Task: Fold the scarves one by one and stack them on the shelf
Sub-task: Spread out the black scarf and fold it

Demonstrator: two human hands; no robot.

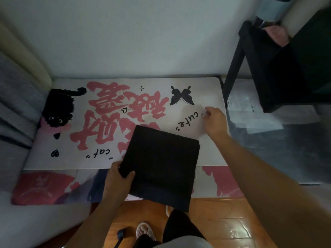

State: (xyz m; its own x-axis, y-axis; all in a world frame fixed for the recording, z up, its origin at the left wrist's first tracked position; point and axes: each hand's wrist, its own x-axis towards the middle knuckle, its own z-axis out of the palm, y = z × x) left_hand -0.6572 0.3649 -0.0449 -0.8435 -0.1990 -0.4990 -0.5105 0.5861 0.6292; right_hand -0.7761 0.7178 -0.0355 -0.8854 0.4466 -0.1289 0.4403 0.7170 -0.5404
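Note:
A black scarf, folded into a flat rectangle, lies on the white printed mat and hangs a little over its near edge. My left hand grips the scarf's near left corner, thumb on top. Beyond the scarf's far right corner, my right hand hovers over the mat with its fingers loosely curled and holds nothing. The black shelf stands at the far right, with a pink folded cloth on an upper level.
The mat shows pink characters, a black cat and a butterfly. A grey cushioned seat flanks the left. White papers lie on a shiny surface to the right, under the shelf. Wooden floor and my feet are below.

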